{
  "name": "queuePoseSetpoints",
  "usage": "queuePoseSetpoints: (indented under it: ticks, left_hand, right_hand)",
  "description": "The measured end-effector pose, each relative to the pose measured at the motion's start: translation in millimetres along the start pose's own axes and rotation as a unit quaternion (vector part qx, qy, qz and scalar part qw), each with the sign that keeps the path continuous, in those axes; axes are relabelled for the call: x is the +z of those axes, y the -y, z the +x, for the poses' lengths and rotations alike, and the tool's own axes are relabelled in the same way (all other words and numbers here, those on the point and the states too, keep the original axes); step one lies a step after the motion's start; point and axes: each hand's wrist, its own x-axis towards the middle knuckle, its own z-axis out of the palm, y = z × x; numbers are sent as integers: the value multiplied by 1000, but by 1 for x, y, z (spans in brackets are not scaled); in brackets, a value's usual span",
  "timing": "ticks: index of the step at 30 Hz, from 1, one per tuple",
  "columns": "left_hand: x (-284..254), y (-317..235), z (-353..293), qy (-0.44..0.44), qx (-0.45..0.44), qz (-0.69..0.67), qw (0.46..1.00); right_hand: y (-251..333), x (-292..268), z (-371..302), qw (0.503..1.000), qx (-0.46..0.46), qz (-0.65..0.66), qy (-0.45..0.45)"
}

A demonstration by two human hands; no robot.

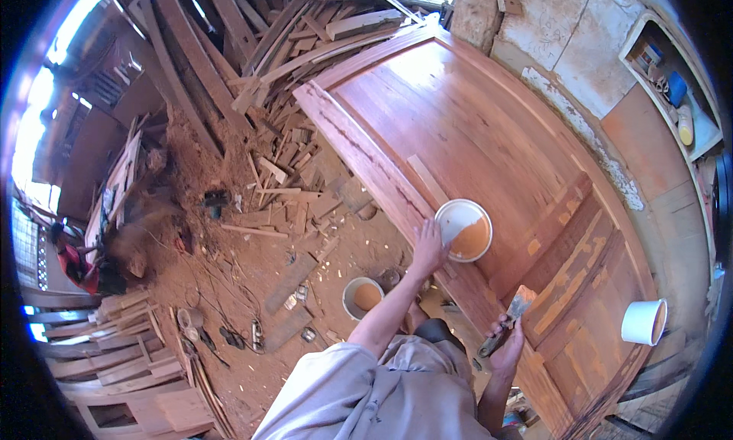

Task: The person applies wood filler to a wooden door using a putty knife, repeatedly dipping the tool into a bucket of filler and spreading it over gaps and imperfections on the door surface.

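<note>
My left hand (430,248) grips the near-left rim of a round white tub (489,245), partly filled with orange-brown paste (472,238). The tub is over the wooden door panel (450,127), a large reddish-brown piece with a raised frame. In my right hand (508,350) is a putty knife (519,303), its handle wrapped by my fingers and its blade pointing up and away, smeared with orange paste. Orange patches (569,287) mark the panel's right-hand boards, just beyond the blade. A thin wood strip (427,178) lies on the panel near the tub.
Another white tub (640,322) stands at the panel's right end. A bucket (354,299) with orange contents is on the dusty floor by my legs. Wood offcuts (294,154) heap beyond the panel. Stacked boards (114,356) and a person (76,264) are at left; a wall shelf (676,96) is at right.
</note>
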Motion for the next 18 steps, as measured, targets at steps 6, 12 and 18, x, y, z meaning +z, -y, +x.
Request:
queuePoseSetpoints:
  ticks: [6, 12, 18]
  left_hand:
    - [27, -30, -42, 123, 165, -15, 978]
    - [-12, -36, -49, 199, 185, -156, 950]
    - [-71, 36, -8, 1, -1, -272, 962]
  right_hand:
    - [21, 20, 63, 998, -52, 14, 21]
    - [43, 43, 96, 997, -39, 45, 49]
    - [33, 67, 113, 992, -43, 87, 80]
